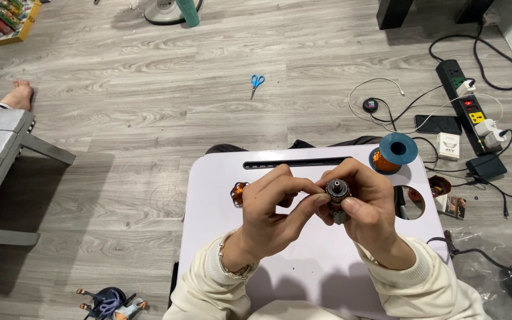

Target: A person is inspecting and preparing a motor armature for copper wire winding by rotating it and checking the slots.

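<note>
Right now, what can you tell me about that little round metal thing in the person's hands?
The motor armature looks like a small cylinder of dark grey metal with coppery wire showing in its slots. One round end with a short shaft faces the camera. It is held above the white lap table. The right hand wraps around it, and the left hand pinches at its side with fingertips.

The one camera sits on my head and looks steeply down over my chest, so my cream sleeves enter from the bottom edge and my left hand [268,216] and right hand [365,207] meet near the middle of the picture, close below the lens. The white counter [220,195] fills the lower centre, its far edge pointing away from me. Beyond it the view reaches out across the grey wooden floor [149,118], which lies much farther off. No second view shares this scene.
</note>
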